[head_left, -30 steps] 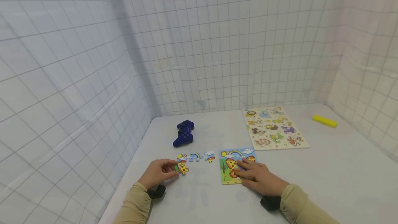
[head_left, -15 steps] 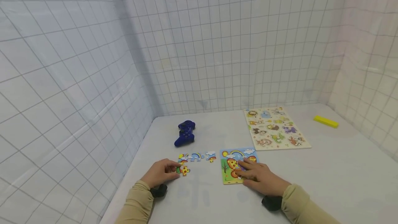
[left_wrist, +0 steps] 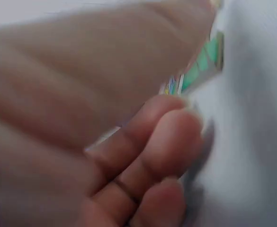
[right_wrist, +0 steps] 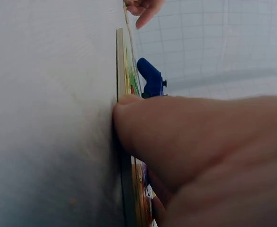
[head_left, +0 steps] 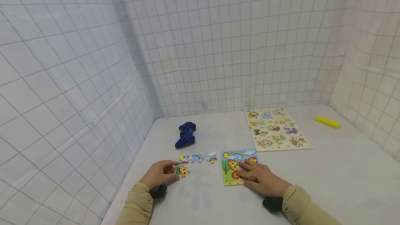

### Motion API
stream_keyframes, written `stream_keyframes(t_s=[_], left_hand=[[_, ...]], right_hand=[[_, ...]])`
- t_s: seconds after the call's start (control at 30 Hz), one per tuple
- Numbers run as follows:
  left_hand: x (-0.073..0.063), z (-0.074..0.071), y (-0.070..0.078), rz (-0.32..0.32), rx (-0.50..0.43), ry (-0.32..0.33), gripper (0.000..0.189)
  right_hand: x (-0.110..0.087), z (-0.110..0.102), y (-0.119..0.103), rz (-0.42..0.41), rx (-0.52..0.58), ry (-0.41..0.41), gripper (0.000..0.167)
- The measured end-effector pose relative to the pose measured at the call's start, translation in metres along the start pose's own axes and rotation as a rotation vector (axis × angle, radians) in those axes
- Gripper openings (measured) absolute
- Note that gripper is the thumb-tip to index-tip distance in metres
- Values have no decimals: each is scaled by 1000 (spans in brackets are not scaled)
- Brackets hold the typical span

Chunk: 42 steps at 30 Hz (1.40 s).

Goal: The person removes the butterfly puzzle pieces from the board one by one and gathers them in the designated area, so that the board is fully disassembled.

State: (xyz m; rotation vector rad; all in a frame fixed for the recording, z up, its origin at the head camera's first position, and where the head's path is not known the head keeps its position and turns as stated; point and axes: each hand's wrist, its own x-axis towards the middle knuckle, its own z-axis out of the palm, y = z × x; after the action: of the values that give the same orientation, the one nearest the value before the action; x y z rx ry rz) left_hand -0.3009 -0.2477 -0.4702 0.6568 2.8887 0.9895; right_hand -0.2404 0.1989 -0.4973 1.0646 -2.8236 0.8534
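Observation:
My left hand [head_left: 159,174] is beside a puzzle piece [head_left: 185,172] with a yellow, red-spotted shape and a green end. Its thumb and index finger are parted on either side of the green end. In the left wrist view the piece's green end [left_wrist: 205,64] shows past the thumb side, while the other fingers curl near the table. Three more pieces, one with a rainbow [head_left: 197,158], lie in a row just beyond. My right hand [head_left: 260,178] rests spread, palm down, on a square butterfly puzzle board [head_left: 229,176], covering its lower right part.
A blue game controller [head_left: 186,134] lies behind the loose pieces. Farther back on the right is a large cream animal puzzle board [head_left: 275,129], and beyond it a yellow bar [head_left: 327,122]. White gridded sheets [head_left: 203,44] wall the table at the back and sides.
The left thumb and index finger have parted slightly around the green end. The spotted piece sits slightly farther from the row of pieces. My right hand stays on the board.

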Motion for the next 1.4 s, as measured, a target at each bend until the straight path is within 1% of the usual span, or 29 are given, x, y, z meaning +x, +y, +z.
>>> stream_keyframes(t_s=[0.07,0.13,0.17,0.2,0.23,0.3,0.4,0.43,0.47,0.53,0.6,0.67,0.73,0.83,0.9,1.0,1.13,1.2,1.27,1.33,1.4], left_hand=[[0,4,6,-7,-31,73,48],[3,11,19,-11,-86,155,45],[6,16,28,-8,-116,187,43],[9,22,39,-2,-141,205,41],[12,28,52,11,-164,204,39],[20,42,78,31,-204,151,38],[34,61,116,64,-221,34,41],[39,69,127,73,-220,1,41],[44,76,135,81,-220,-20,41],[55,90,148,91,-191,-36,39],[63,104,152,97,-134,-33,38],[67,117,151,110,-77,-20,37],[68,128,146,146,-18,9,37],[68,138,139,230,17,66,38],[68,141,137,281,9,90,39],[68,140,137,316,7,101,36],[68,139,139,327,43,103,31],[68,140,138,337,69,103,31],[68,141,138,341,86,99,31],[68,143,137,334,90,88,32],[68,143,138,311,91,75,34]], right_hand=[[0,1,0,-4,-4,2,45],[0,1,-1,-6,-4,2,45],[1,1,-1,-4,-3,1,45],[1,0,-1,-4,-4,2,45],[1,0,-1,-3,-7,1,45],[1,-1,-2,1,-10,-4,45],[2,-3,-2,-5,-10,0,45],[2,-4,-2,-8,-10,5,45],[2,-4,-2,-16,-14,13,45],[2,-4,-2,-31,-20,30,44],[1,-4,-2,-42,-28,40,44],[1,-2,-3,-48,-38,38,43],[1,-1,-3,-49,-36,32,43],[1,-1,-2,-55,-50,39,42],[0,-3,0,-58,-53,53,41],[2,-6,1,-43,-35,97,41],[1,-9,1,18,-24,205,49],[-2,-8,2,54,-47,264,55],[-4,-6,1,86,-45,320,58],[-5,-4,1,114,-23,382,60],[-5,-3,0,143,4,436,59]])
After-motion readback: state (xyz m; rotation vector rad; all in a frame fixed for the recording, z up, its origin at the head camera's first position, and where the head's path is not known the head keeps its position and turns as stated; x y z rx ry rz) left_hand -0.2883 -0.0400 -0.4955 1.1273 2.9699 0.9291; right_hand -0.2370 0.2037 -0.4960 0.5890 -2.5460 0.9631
